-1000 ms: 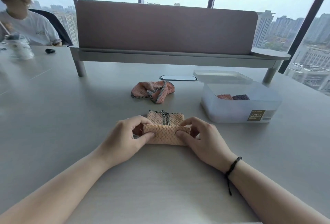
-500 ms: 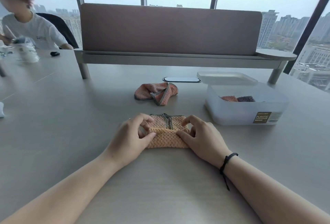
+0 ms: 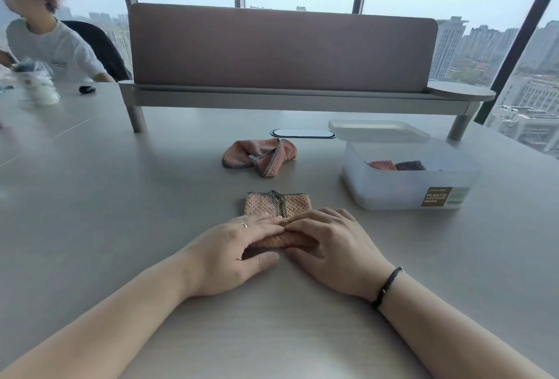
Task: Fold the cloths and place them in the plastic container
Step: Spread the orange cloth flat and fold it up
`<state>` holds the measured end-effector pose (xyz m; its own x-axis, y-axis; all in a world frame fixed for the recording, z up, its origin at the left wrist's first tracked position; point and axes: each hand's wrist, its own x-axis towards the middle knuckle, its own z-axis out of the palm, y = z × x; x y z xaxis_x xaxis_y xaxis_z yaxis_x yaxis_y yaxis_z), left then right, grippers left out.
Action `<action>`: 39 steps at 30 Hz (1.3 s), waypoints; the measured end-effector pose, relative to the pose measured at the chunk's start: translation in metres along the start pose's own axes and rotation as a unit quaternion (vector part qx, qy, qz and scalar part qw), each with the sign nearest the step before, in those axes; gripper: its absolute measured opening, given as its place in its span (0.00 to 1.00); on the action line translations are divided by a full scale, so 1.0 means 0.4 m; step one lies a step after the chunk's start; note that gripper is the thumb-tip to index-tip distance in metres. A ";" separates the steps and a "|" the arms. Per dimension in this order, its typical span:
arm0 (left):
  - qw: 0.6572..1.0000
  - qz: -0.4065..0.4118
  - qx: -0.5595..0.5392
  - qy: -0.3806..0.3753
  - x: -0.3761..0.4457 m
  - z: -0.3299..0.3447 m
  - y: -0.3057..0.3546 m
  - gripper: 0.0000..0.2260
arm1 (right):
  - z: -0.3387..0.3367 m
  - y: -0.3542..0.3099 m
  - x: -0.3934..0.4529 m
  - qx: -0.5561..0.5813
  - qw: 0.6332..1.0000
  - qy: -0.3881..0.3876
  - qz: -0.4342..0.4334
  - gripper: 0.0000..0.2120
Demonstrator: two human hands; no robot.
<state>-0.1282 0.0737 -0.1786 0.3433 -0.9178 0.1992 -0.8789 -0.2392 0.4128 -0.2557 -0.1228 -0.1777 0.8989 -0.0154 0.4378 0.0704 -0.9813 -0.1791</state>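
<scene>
the left hand's fingers (image 3: pixel 266 224) lie flat and spread over the near fold of the peach waffle-weave cloth with dark checked trim (image 3: pixel 276 207), and the right hand's fingers (image 3: pixel 305 226) press down on the same fold from the other side, fingertips of both hands meeting at the middle; neither pinches the fabric, both thumbs rest on the table below the roll, so the left hand (image 3: pixel 233 245) and right hand (image 3: pixel 335 245) are open, pressing rather than gripping. the cloth sits on the pale grey table (image 3: pixel 121 212) directly in front of the person, its far half uncovered and showing the trimmed edges meeting in a seam. it looks light, soft and floppy, with a textured weave that should grip skin well and hold a crease only under pressure; the fold will likely spring open if released carelessly. the best hold seems to be across the short ends of the folded bundle, thumbs beneath and fingers on top, so the layers stay stacked while lifted. beyond it, a crumpled pink cloth with the same checked border (image 3: pixel 260 156) lies unfolded, well apart. to the right stands the translucent rectangular plastic container (image 3: pixel 402 188), open, with folded cloths inside (image 3: pixel 396 165) and its lid (image 3: pixel 378 130) resting behind it.
</scene>
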 end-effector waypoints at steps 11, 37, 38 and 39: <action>0.993 -0.039 -0.053 0.100 -0.009 -0.001 -0.005 0.20 | 0.000 0.010 0.006 -0.020 0.999 0.012 0.031 0.19; 0.944 -0.242 0.029 0.223 0.052 0.003 -0.047 0.17 | 0.018 0.040 0.074 0.102 0.966 -0.013 0.235 0.16; 0.943 -0.243 0.032 0.224 0.052 0.003 -0.048 0.17 | 0.016 0.037 0.077 0.091 0.968 -0.022 0.231 0.14; 0.944 -0.239 0.032 0.226 0.051 0.004 -0.050 0.16 | 0.015 0.034 0.078 0.086 0.969 -0.028 0.229 0.13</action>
<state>-0.1040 0.0592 -0.1844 0.7995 -0.4747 0.3680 -0.6006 -0.6243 0.4996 -0.2239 -0.1356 -0.1719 0.8750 -0.4259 0.2301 -0.2741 -0.8276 -0.4898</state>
